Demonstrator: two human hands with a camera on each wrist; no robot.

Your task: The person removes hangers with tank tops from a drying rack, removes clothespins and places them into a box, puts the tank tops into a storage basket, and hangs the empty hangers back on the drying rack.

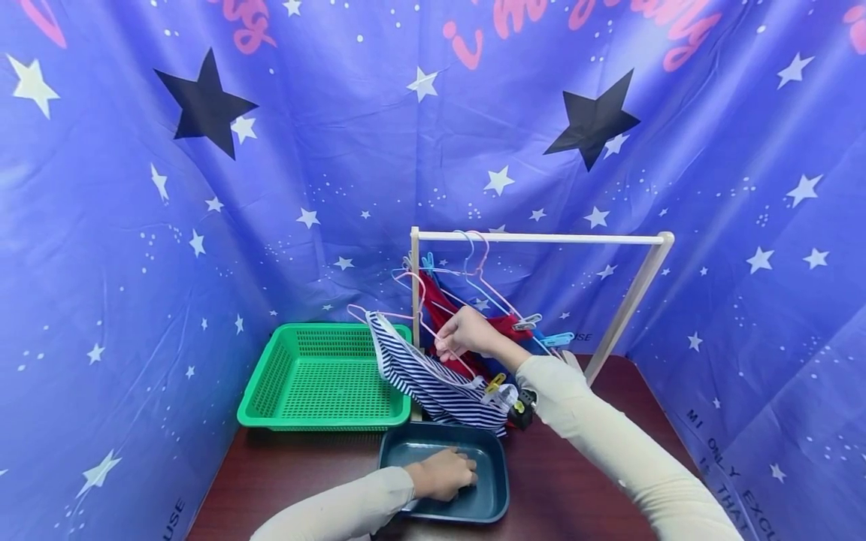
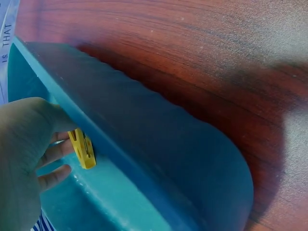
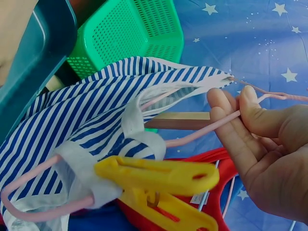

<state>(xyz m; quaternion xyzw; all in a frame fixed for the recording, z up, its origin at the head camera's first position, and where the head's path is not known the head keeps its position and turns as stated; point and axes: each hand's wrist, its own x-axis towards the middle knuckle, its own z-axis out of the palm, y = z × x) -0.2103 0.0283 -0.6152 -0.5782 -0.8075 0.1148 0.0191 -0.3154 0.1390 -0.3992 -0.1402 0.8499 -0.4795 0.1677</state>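
My right hand holds a pink hanger by its sloping arm, between thumb and fingers. On that hanger hangs a navy-and-white striped garment with white trim. In the right wrist view, a yellow clothespin clips the garment's white strap to the hanger's end. My left hand is down inside the dark teal tray. Its fingers pinch another yellow clothespin near the tray wall, as the left wrist view shows; the thumb partly hides it.
Left of the rack stands a green mesh basket. A wooden-legged rack with a white rail carries pink and blue hangers, with a red garment and blue clothespins behind my right hand. Starry blue cloth surrounds the reddish-brown table.
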